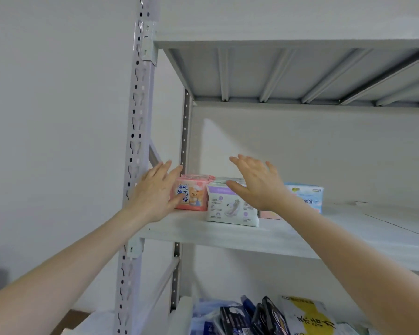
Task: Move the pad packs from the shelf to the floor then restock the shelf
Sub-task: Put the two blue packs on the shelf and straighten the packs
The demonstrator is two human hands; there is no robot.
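Note:
Three pad packs stand in a row on the white shelf (pixel 288 235): a pink pack with a bear picture (pixel 194 193), a white and purple pack (pixel 230 206), and a light blue pack (pixel 309 195) behind my right wrist. A low pinkish pack edge (pixel 270 215) shows under that wrist. My left hand (pixel 155 192) is spread open against the left side of the pink pack. My right hand (pixel 257 181) hovers open over the white and purple pack, fingers apart, with the thumb near its top edge. Neither hand holds anything.
A perforated grey upright post (pixel 136 141) stands just left of my left hand. The upper shelf's ribbed underside (pixel 288 76) hangs overhead. The shelf below holds several dark, blue and yellow packs (pixel 271 317). White wall lies behind and to the left.

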